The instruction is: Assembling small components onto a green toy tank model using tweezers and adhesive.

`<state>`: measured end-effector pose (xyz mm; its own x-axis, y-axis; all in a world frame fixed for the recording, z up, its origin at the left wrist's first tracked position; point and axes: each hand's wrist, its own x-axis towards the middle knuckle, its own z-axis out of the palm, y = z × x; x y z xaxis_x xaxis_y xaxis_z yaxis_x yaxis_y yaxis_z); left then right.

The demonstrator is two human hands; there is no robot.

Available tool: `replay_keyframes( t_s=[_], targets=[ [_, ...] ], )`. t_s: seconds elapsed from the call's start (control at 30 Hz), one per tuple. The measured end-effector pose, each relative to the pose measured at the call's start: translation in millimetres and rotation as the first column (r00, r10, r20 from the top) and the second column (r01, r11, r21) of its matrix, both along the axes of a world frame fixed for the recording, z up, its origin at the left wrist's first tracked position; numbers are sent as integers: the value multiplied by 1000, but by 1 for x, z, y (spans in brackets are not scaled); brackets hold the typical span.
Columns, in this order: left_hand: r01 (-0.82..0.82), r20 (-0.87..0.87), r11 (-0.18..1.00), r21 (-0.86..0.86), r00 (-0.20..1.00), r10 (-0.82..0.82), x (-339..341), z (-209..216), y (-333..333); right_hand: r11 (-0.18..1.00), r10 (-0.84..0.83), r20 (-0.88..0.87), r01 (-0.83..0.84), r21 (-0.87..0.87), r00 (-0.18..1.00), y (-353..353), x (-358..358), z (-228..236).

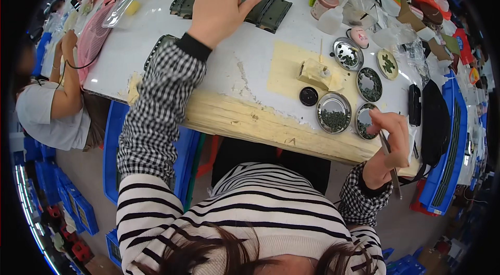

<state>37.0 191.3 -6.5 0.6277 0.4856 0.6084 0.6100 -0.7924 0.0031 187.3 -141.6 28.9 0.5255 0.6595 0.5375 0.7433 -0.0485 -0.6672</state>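
Observation:
My left hand (216, 15) lies across a row of dark green ribbed plastic pieces (271, 10) at the back of the table, thumb stretched out to the right. Another dark green piece (161, 48) sits partly hidden behind my left sleeve. With my right hand (394, 142) I grip slim metal tweezers (396, 181) over the table's front right edge. Just beyond the fingers stands a round tin (359, 132) with small dark green bits in it. Next to it is a wider tin (319, 120) of similar bits. The tweezers' tips are hard to make out.
More tins of green bits (360, 87) stand further back. Left of them, a yellowish block (312, 74) sits on yellow paper (278, 61), with a black round cap (309, 96) nearby. Jars, bags and packaging crowd the back right. A co-worker (57, 103) sits at the left.

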Motion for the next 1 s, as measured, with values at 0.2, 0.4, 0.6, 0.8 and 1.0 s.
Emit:
replay_keyframes(
  t_s=[0.2, 0.4, 0.6, 0.8, 1.0],
  targets=[
    [23, -328, 996, -92, 943, -52, 29, -13, 54, 985, 10, -253, -53, -166, 968, -33, 14, 3],
    [538, 556, 819, -199, 750, -358, -3, 24, -14, 994, -17, -524, -41, -99, 852, -30, 22, -27],
    [891, 821, -75, -447, 442, 362, -72, 28, -125, 991, 12, -353, -59, -122, 935, -12, 29, -50],
    [893, 662, -322, -316, 450, 599, -65, 1, -170, 987, 33, 46, -26, -157, 998, -5, 36, -55],
    [773, 543, -324, -545, 620, 567, -50, 3, -186, 981, 50, 111, -28, -191, 993, -2, 35, -53]
  ],
)
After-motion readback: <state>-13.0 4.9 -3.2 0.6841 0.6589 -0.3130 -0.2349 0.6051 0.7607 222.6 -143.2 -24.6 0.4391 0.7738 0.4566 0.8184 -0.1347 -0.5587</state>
